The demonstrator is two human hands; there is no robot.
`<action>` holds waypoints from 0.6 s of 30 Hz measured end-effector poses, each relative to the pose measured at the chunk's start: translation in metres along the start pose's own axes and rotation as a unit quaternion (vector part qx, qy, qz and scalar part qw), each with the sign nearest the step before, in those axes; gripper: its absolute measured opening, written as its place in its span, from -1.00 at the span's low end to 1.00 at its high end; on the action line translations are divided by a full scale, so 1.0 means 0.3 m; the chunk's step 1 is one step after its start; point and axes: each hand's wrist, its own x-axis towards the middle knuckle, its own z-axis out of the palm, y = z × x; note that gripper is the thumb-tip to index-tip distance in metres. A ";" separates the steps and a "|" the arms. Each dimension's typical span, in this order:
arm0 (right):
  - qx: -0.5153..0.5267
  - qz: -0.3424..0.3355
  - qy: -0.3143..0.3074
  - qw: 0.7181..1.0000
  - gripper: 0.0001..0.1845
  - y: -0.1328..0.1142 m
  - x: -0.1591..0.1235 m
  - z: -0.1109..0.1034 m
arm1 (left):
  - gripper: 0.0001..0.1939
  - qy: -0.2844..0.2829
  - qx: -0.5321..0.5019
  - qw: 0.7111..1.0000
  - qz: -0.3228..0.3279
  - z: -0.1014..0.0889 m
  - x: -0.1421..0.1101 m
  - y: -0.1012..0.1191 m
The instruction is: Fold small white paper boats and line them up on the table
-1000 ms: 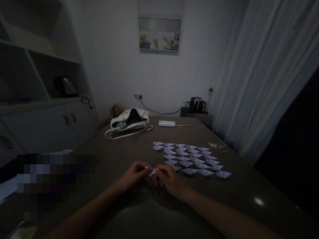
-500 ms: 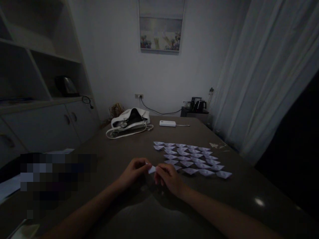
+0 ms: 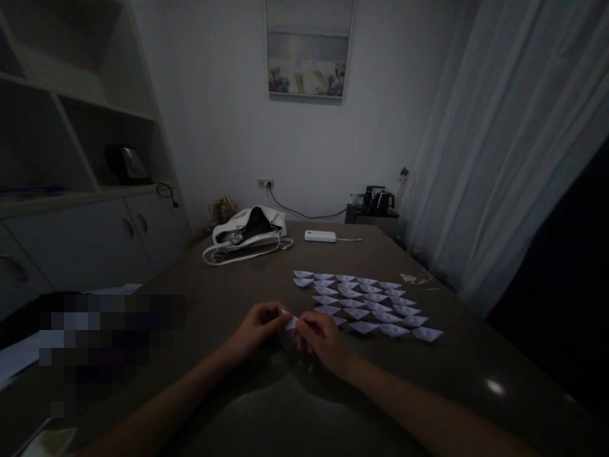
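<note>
A small folded piece of white paper [image 3: 290, 321] is pinched between my two hands, just above the dark table. My left hand [image 3: 261, 320] grips its left side between thumb and fingers. On the right side, my right hand [image 3: 321, 336] has its thumb and fingertips closed on the same paper. Much of the piece is hidden behind my fingers, so its exact shape cannot be made out. Just beyond and to the right of my right hand, several white folded paper boats [image 3: 364, 327] stand in rows.
A white handbag [image 3: 250, 235] lies open toward the table's far end, with a white power bank [image 3: 320, 236] and short cable right of it. Papers [image 3: 21, 358] lie at the left edge, partly pixelated. Torn scraps [image 3: 416, 279] are near the right edge of the table [image 3: 266, 406].
The folded paper has tilted slightly between my fingers, and my right fingertips have shifted a little to the left. The boats and other objects stay put.
</note>
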 end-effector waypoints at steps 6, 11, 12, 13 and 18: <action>-0.046 -0.024 0.042 0.998 -0.67 -0.008 -0.003 -0.003 | -0.70 -0.047 -0.030 0.998 -0.021 0.010 -0.001 -0.003; -0.007 0.006 0.030 1.000 -0.70 0.001 0.001 0.000 | -0.73 -0.056 -0.022 0.998 0.002 0.002 0.003 -0.013; 0.007 0.015 0.023 1.000 -0.69 0.004 0.002 0.002 | -0.74 -0.064 -0.020 0.998 0.010 0.000 0.003 -0.013; 0.019 0.022 0.016 0.999 -0.67 0.007 0.003 0.003 | -0.75 -0.074 -0.018 0.997 0.016 -0.002 0.002 -0.012; 0.020 0.029 -0.013 0.999 -0.58 0.011 -0.001 0.003 | -0.76 -0.103 -0.020 0.994 0.011 -0.005 -0.007 -0.012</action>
